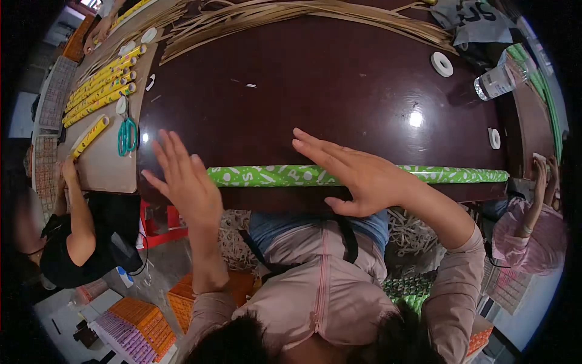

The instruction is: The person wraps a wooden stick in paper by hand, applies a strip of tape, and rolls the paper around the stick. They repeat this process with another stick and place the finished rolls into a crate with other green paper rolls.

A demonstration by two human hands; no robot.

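A long green roll of patterned paper (pixel 267 176) with white letters and shapes lies along the near edge of the dark table (pixel 339 79). My left hand (pixel 187 179) is at the roll's left end, fingers stretched out and spread, holding nothing. Across the middle-right part of the roll, my right hand (pixel 357 176) reaches flat with its fingers extended and thumb apart. It overlaps the roll in this view and hides a stretch of it.
Brown strips (pixel 291 11) lie along the far edge. White tape rolls (pixel 442 64) and a clear plastic bottle (pixel 494 83) stand at right. Teal scissors (pixel 127 136) and yellow rolls (pixel 100 97) are at left. Co-workers (pixel 79 224) sit on both sides.
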